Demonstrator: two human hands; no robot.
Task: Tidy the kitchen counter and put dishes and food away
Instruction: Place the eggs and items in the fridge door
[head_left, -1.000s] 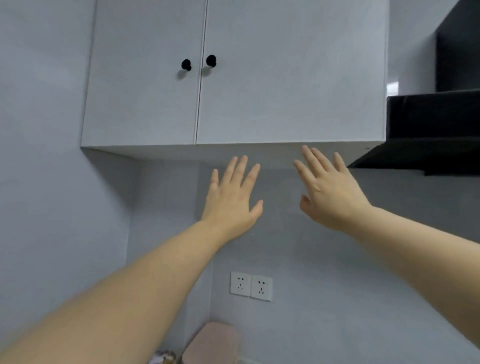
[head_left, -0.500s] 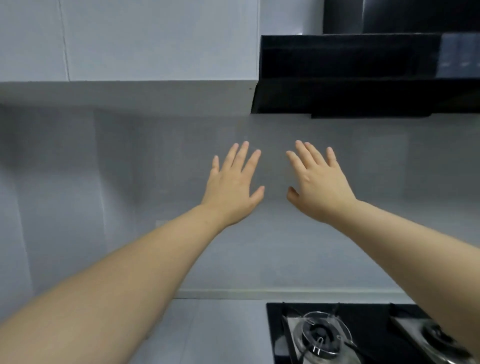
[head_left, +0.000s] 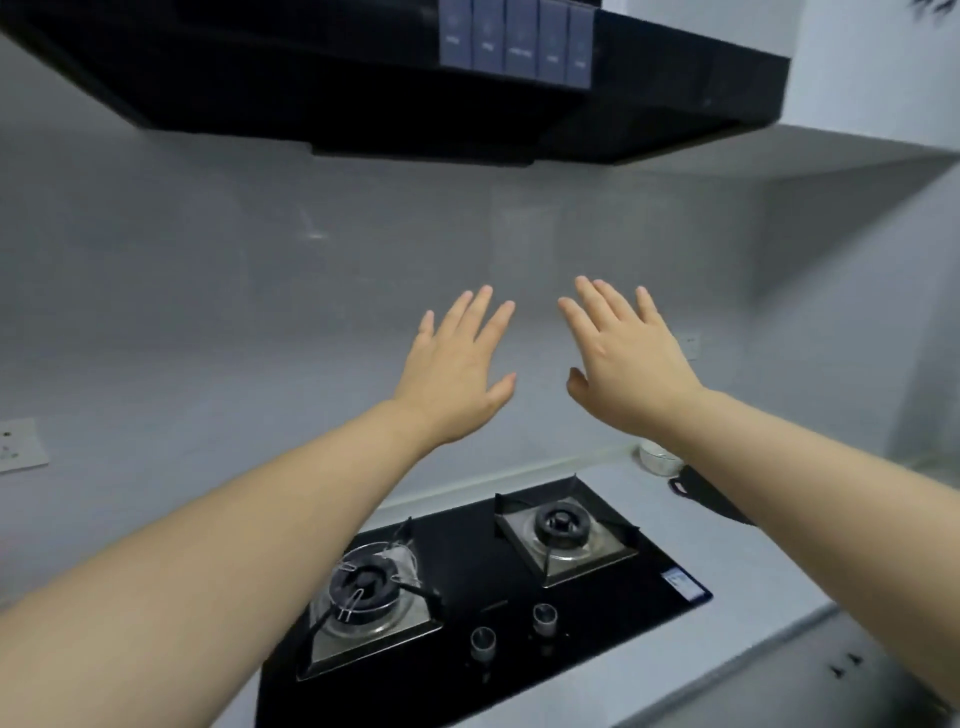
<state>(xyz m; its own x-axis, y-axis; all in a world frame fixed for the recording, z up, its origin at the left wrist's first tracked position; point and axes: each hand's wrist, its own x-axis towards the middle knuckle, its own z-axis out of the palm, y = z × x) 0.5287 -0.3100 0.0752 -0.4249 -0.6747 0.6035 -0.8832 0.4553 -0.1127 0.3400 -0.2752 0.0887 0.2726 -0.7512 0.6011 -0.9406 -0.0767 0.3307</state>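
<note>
Both hands raised in front of the backsplash, well above the hob: left hand and right hand flat, fingers spread, palms away, holding nothing. Only visible candidates for putting away at far right of the grey counter, against the wall: small white bowl, partly hidden behind the right forearm, and a dark flat item just beside it, possibly a board or mat, mostly covered, can't confirm. Bowl probably ceramic or glass: light, rigid, smooth, breakable; best taken at the rim with thumb inside, or cupped from below. Contents not visible. Two-burner gas hob clear of cookware, two knobs at front. Blue-and-white sticker on hob's right corner, text too small to read. Range hood button panel has markings, blurred, unreadable. No brand legible anywhere.
</note>
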